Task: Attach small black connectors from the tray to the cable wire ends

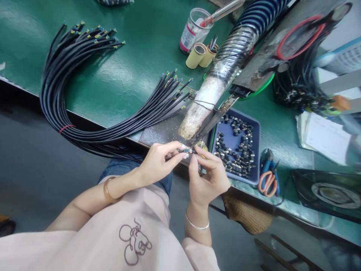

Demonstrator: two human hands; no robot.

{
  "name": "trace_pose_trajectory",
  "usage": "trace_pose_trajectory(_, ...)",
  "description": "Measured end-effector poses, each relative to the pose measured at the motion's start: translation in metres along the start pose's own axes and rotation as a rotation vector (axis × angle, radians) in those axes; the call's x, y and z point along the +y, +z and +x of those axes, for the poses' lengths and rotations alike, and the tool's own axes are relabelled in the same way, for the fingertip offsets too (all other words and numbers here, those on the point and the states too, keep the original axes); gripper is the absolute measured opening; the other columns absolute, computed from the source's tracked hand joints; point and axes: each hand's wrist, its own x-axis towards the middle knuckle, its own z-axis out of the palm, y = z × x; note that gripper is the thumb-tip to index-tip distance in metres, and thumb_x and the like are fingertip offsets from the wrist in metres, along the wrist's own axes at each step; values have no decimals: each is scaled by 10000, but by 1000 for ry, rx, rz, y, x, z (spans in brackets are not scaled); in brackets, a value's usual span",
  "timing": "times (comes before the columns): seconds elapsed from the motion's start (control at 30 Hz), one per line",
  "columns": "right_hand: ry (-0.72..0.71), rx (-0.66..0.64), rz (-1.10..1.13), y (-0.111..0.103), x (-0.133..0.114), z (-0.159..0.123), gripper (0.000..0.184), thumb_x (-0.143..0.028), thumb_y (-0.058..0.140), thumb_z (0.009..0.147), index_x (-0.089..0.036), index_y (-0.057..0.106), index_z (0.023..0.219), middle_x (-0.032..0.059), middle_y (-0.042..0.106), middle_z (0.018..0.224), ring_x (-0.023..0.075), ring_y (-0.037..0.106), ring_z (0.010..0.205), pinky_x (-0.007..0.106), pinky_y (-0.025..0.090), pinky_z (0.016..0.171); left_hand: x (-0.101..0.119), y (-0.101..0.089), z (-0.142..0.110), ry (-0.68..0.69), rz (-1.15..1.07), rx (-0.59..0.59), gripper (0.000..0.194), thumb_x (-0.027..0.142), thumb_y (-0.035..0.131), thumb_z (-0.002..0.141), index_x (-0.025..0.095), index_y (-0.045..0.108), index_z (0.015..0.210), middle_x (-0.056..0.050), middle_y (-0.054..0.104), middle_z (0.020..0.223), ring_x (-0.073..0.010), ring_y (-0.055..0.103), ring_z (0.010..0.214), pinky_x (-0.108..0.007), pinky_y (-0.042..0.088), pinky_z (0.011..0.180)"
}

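Note:
At the bench edge my left hand (165, 160) is closed in a pinch around the end of a black cable, where small coloured wires (187, 150) show at the fingertips. Facing it, my right hand (208, 174) is closed on a small black connector (200, 170), mostly hidden by the fingers. The fingertips of both hands nearly meet, just below the tip of a dark metal soldering iron (208, 126) fixed over the bench. To the left, a bundle of black cables (56, 98) curves over the edge, tied with a red band, its stripped ends showing coloured wires.
A blue tray (256, 150) of small black connectors stands right of my hands. Beside it lie orange-handled scissors (267, 183) and pliers (266, 160). A ribbed exhaust hose (234, 49) hangs above. Behind are a plastic cup (191, 34), cardboard tubes (196, 55) and papers (327, 137).

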Motion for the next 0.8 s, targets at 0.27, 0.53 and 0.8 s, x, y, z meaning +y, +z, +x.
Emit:
trace_pose_trajectory(0.27,83,9,58,-1,-2,-2,104,-122,736,863,-207,676,856,22,790,903,166,777,828,263,638,669,-5,1,-3,105,-76,106,182,304,697,879,140,693,799,4,632,675,-90,484,578,-201,425,563)
trace_pose_trajectory(0.53,162,-27,192,-2,-1,0,121,-113,744,847,-205,669,825,9,781,879,154,764,818,254,619,663,6,-15,6,-118,-283,-140,383,408,662,899,137,608,633,0,599,546,-82,495,509,-201,443,530)
trace_pose_trajectory(0.8,-20,35,80,2,6,-1,126,-99,733,854,-210,678,830,9,781,875,167,763,792,320,642,718,5,-20,14,-166,-347,-248,305,389,695,858,143,608,701,33,542,512,-73,466,483,-193,404,497)
